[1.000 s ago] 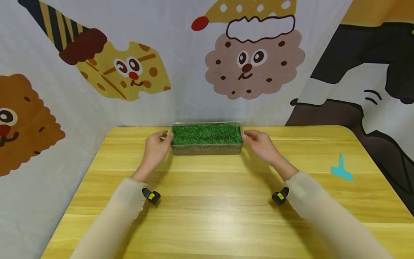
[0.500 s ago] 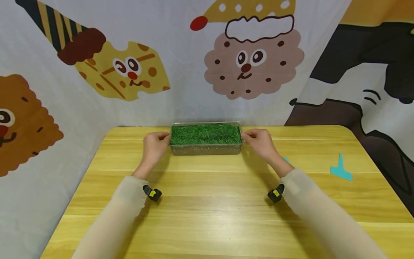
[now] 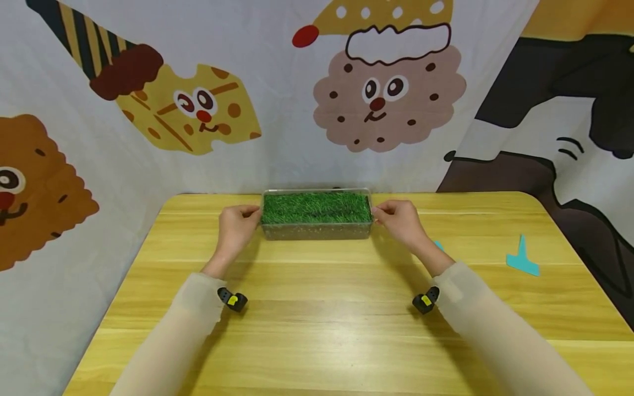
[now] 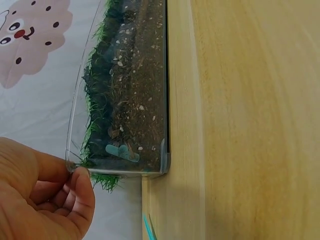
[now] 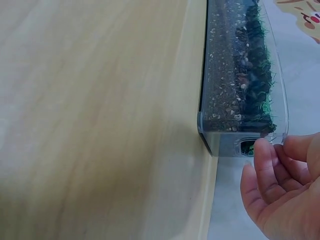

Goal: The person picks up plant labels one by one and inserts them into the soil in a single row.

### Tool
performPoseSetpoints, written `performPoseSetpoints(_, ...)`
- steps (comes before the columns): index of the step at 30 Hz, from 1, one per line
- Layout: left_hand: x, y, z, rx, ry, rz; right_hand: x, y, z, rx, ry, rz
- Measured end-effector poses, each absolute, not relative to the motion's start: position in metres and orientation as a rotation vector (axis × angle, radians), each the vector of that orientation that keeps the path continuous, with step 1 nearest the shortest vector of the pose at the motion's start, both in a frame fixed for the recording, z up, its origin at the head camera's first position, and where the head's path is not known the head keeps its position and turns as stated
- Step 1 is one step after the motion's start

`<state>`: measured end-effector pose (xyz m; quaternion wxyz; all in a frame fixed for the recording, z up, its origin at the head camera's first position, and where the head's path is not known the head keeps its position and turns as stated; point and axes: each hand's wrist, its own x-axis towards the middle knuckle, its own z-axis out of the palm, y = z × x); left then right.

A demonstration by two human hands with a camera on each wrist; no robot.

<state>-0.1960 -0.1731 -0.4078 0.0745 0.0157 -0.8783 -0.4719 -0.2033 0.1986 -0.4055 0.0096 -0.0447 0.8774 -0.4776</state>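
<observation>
A long clear plastic planter box [image 3: 317,231] stands near the table's far edge, with dark pebbly soil [image 4: 137,85] behind its walls and green grass [image 3: 317,206] on top. At its left end, my left hand [image 3: 235,231] pinches the upper rim between thumb and index finger. My right hand [image 3: 402,224] pinches the rim at the opposite end, its other fingers loosely bent in the right wrist view. That end wall shows a dark oval opening [image 5: 247,147]. Low in the soil, a small teal piece [image 4: 122,152] shows through the wall.
A teal T-shaped plant label [image 3: 523,260] lies on the wooden table [image 3: 317,330] at the right. Another teal tip [image 3: 438,245] peeks out by my right wrist, and a thin teal piece [image 4: 149,227] lies near the left end. A printed cloth [image 3: 292,154] hangs behind.
My left fingers have closed from a looser touch into a pinch on the rim. The planter box has come very slightly nearer, with both hands on it.
</observation>
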Motion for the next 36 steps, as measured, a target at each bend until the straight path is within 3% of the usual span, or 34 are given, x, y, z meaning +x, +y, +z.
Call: performPoseSetpoints(36,-0.150,-0.168,-0.407,-0.116,-2.681,-1.419,-0.157,0.221,-0.405,-0.224,2.833,-1.345)
